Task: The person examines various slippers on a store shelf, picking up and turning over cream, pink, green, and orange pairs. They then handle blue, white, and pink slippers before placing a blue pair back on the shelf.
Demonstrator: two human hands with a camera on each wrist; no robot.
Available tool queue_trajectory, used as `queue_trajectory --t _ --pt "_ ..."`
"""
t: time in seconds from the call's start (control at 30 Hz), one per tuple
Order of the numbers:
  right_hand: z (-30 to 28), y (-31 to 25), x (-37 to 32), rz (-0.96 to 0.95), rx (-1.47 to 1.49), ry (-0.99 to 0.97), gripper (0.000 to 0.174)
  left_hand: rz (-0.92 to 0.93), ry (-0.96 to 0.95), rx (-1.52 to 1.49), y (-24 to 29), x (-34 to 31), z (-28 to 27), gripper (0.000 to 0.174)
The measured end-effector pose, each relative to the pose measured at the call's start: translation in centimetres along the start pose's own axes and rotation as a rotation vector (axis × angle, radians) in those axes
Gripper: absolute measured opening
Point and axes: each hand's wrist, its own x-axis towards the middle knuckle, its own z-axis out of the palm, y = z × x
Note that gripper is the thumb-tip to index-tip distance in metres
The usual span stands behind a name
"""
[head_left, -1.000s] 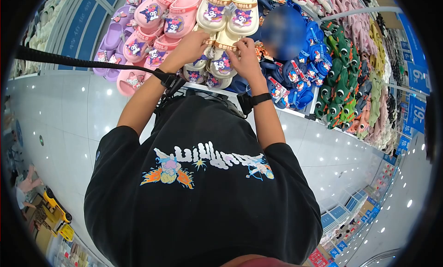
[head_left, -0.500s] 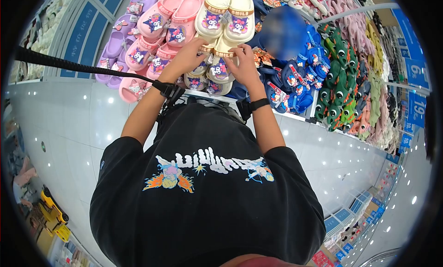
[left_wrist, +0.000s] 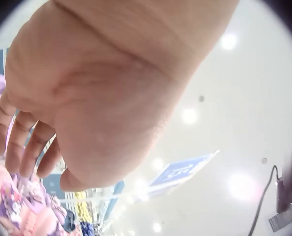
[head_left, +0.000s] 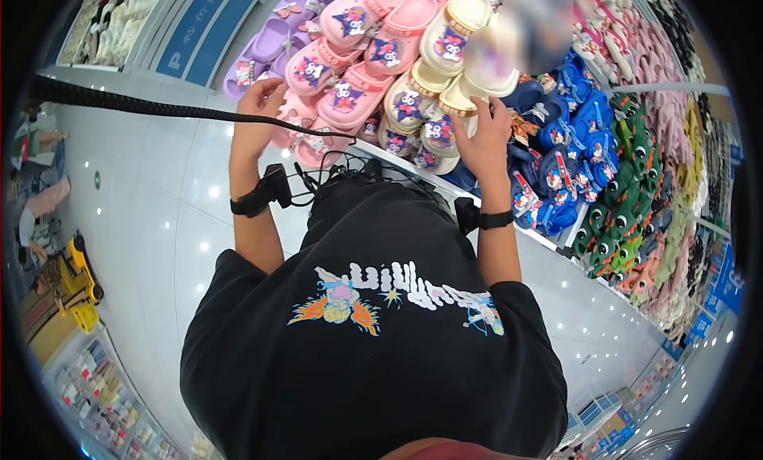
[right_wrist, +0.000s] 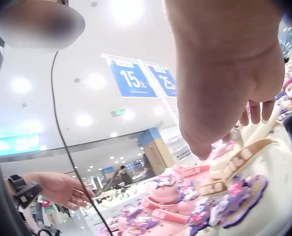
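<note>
My left hand (head_left: 261, 118) hovers off the shelf's left end, near the purple clogs (head_left: 266, 42) and pink clogs (head_left: 347, 94). Its palm is bare in the left wrist view, the fingers (left_wrist: 18, 142) loosely bent around nothing. On the right, my right hand (head_left: 486, 139) lies over the cream clogs (head_left: 404, 102), its fingertips right at one clog's heel end. From the right wrist, that hand hangs above a cream clog (right_wrist: 283, 172) with a gold lettered strap and purple cartoon charm; its fingertips are partly hidden.
Blue clogs (head_left: 592, 114) lie right of the cream ones, then green dinosaur clogs (head_left: 624, 194). The white shelf edge (head_left: 397, 159) runs just before my body. A black cable (head_left: 159, 108) crosses on the left. Price signs (right_wrist: 131, 78) hang overhead.
My left hand has left the cream clogs and moved left, past the pink ones. The right hand stays by the cream clogs. The whole display has shifted right in the head view.
</note>
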Motion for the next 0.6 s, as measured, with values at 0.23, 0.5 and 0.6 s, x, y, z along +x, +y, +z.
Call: queue_trajectory --t 0.23,0.5,0.6 --pt "1.8 -6.9 2.1 -0.289 0.377 -0.264 0.045 -0.243 0.170 0.524 -7.9 -1.0 -3.7 0.062" --pt "13.2 -10.3 4.7 -0.232 0.386 -0.536 0.081 -0.583 -0.034 -0.234 -14.6 -1.3 0.2 0.054" --pt "15.7 -10.1 5.9 -0.202 0.371 -0.377 0.089 -0.532 -0.036 -0.363 -15.5 -1.3 1.2 0.051"
